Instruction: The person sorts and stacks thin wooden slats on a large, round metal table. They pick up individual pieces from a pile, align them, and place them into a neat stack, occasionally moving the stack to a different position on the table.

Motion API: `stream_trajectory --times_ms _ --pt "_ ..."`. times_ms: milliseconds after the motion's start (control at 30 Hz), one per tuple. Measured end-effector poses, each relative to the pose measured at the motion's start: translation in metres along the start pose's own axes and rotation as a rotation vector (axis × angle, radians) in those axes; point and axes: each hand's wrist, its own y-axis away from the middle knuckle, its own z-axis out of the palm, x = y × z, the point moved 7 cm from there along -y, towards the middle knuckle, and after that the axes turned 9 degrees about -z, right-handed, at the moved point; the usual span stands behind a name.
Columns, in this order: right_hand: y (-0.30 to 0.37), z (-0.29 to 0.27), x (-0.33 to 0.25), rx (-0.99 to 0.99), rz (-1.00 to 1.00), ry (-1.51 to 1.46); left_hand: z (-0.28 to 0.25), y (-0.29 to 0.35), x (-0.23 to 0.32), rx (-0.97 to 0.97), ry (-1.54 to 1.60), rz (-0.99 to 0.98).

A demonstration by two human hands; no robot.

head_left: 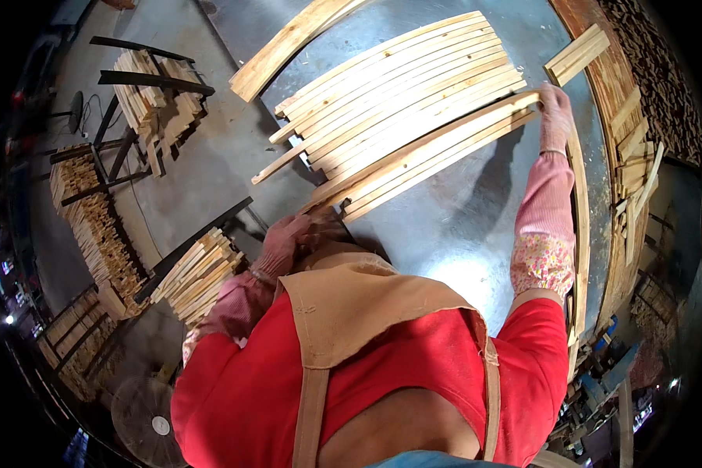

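Note:
A long pale wooden strip (433, 143) slants over the metal tabletop (464, 207). Its right end is in the grip of my right hand (554, 117), which wears a pinkish glove; the arm is stretched forward. My left hand (292, 238), also gloved, is by the strip's left end, close to my apron (351, 296). Blur and shadow hide its fingers, so I cannot tell whether it grips the wood. Beyond the strip, several similar strips (402, 90) lie side by side in a row, their left ends uneven. Nearer to me are more strips (444, 161).
Boards (285, 54) lie at the table's far left, short pieces (577, 54) at its far right. Long strips (579, 234) run along the right edge. On the left stand metal racks with stacked wood (105, 234), a bundle of strips (199, 273) and a round fan (144, 417).

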Motion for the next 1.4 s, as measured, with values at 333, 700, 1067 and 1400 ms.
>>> stream_trajectory --times_ms 333,700,1067,1400 --pt "0.191 -0.122 -0.026 0.254 0.161 -0.489 0.051 0.033 0.173 -0.192 -0.223 0.663" --pt "0.567 -0.16 0.017 0.321 0.5 -0.517 0.35 -0.046 0.208 -0.735 -0.286 0.426" --pt "0.704 -0.154 -0.033 0.46 0.516 0.081 0.492 -0.002 -0.202 -0.922 -1.191 0.172" --pt "0.919 -0.311 0.055 1.164 0.772 0.388 0.508 0.074 -0.556 -1.087 -1.549 -0.238"
